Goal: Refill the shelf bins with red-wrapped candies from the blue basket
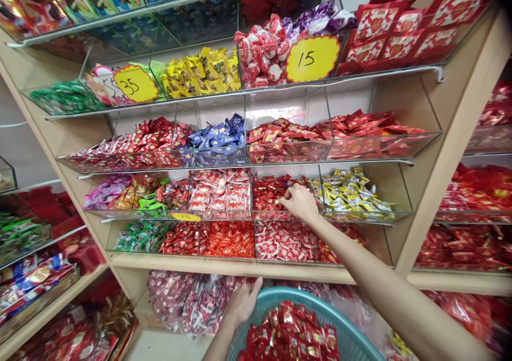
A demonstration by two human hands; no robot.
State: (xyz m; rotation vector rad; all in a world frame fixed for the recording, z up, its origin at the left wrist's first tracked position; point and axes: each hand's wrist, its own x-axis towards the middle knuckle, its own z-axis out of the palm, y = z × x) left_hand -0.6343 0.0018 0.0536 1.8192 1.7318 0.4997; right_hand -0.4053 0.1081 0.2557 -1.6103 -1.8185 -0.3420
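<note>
My right hand (299, 201) reaches into a clear bin of red wrapped candies (269, 190) on the third shelf, fingers curled down among the wrappers. What the fingers hold is hidden. My left hand (243, 301) grips the far rim of a teal basket (280, 296) held low in front of me. The basket holds a heap of red and gold wrapped candies (292, 334).
Wooden shelves carry several clear bins of candies: yellow-white ones (352, 193) right of my hand, blue ones (218, 137) above, red-white ones (220, 193) to the left. Yellow price tags read 15 (312, 58) and 35 (135, 85). Bagged candies (188, 302) lie below.
</note>
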